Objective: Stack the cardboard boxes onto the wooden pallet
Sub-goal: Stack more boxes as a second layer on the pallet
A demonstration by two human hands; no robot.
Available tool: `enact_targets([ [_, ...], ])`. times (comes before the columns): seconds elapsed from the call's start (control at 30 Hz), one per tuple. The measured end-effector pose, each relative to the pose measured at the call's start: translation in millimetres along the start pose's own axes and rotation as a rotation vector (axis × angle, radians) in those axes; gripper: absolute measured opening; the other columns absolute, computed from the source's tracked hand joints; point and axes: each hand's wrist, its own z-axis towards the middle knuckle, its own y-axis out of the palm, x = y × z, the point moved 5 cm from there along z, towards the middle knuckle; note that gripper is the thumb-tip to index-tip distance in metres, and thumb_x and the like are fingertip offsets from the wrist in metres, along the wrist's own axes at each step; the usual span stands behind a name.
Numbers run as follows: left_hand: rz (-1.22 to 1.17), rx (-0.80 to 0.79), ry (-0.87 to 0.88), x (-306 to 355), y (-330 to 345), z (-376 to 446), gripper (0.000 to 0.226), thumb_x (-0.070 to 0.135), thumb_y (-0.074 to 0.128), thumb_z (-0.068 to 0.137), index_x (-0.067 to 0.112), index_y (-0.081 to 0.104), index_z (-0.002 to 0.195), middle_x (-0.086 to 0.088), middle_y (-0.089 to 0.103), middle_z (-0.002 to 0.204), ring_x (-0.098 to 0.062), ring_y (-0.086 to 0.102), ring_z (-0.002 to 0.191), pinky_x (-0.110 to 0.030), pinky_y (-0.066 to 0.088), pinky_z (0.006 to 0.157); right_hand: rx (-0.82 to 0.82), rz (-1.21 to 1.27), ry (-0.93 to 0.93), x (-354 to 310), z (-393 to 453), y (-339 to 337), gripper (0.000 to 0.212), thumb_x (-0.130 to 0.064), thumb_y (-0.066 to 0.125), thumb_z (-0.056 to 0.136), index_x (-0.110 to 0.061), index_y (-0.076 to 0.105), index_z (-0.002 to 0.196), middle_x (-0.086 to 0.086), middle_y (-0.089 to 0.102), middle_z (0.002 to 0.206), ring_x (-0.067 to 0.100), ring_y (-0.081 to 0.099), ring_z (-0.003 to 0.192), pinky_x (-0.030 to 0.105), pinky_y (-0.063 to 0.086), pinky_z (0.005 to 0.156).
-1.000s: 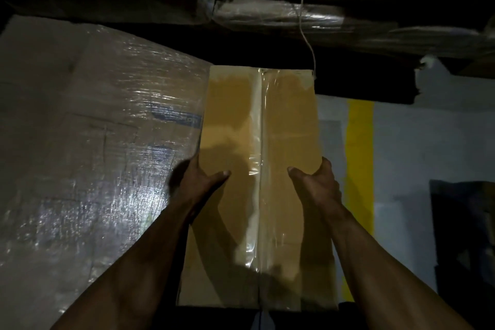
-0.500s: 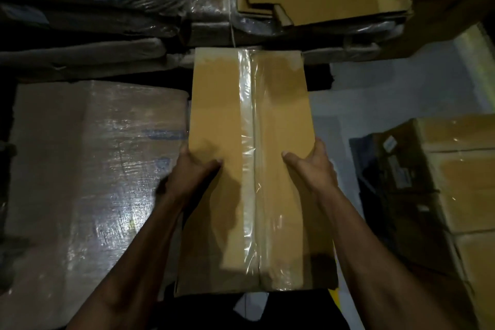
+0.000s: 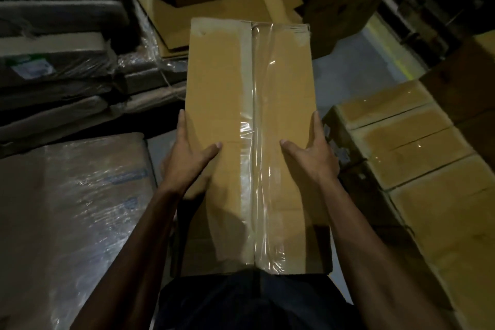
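From the head view we hold a long box (image 3: 249, 142) lengthwise in front of us, its near end against our dark shirt (image 3: 254, 300) and a clear tape strip (image 3: 258, 147) running down the middle of its top. Our left hand (image 3: 191, 154) grips the box's left edge, thumb lying on the top face and fingers wrapped down the side; our right hand (image 3: 312, 151) grips the right edge the same way. Compared with half a second ago, both hands sit on the box much as before, while the surroundings have shifted: the stacked boxes (image 3: 409, 147) on our right now show more of themselves and lie just beside the carried box, lower than it. The wrapped load (image 3: 69, 211) at our left has slid toward the lower left corner, and the grey floor (image 3: 356, 69) shows between it and the box. More of the flattened cardboard (image 3: 171, 16) beyond the far end is visible, and the dark wrapped bundles (image 3: 59, 61) fill the upper left. We cannot make out a pallet in this dim light.
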Motion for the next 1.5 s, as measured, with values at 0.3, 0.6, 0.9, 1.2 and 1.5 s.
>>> enact_targets([
  [0.3,0.148,-0.077,0.087,108,108,50,0.105,0.056,0.070,0.082,0.047,-0.006,0.154,0.000,0.036,0.156,-0.033,0.039,0.137,-0.051,0.026,0.111,0.137,0.082,0.081,58,59,-101,0.099,-0.064,0.066,0.085,-0.047,0.001,0.158,0.007,0.033,0.161,0.036,0.034,0.143,0.051,0.029,0.113],
  [0.6,0.311,-0.246,0.228,200,196,102,0.106,0.065,0.068,0.078,0.050,-0.007,0.152,0.001,0.044,0.151,-0.034,0.043,0.135,-0.050,0.027,0.109,0.309,0.241,0.227,105,87,-169,0.097,-0.062,0.066,0.085,-0.052,-0.001,0.155,0.004,0.037,0.158,0.034,0.039,0.139,0.055,0.033,0.112],
  [0.9,0.411,-0.477,0.397,264,297,206,0.104,0.061,0.067,0.082,0.048,-0.008,0.153,-0.005,0.039,0.154,-0.038,0.042,0.134,-0.049,0.032,0.105,0.539,0.301,0.450,121,150,-199,0.096,-0.059,0.067,0.087,-0.048,0.003,0.157,0.004,0.032,0.161,0.036,0.037,0.142,0.051,0.034,0.109],
  [1.2,0.360,-0.815,0.507,331,361,296,0.109,0.081,0.059,0.060,0.063,-0.013,0.141,0.000,0.047,0.149,-0.032,0.052,0.127,-0.054,0.044,0.102,0.729,0.347,0.666,96,198,-218,0.094,-0.060,0.067,0.086,-0.047,0.007,0.157,0.003,0.035,0.160,0.037,0.036,0.142,0.054,0.034,0.110],
  [1.5,0.392,-0.888,0.606,358,386,316,0.108,0.074,0.059,0.067,0.055,-0.011,0.147,0.000,0.042,0.153,-0.034,0.050,0.129,-0.054,0.042,0.104,0.835,0.385,0.752,79,208,-219,0.092,-0.054,0.067,0.089,-0.044,0.007,0.159,0.006,0.033,0.161,0.038,0.034,0.143,0.052,0.031,0.111],
])
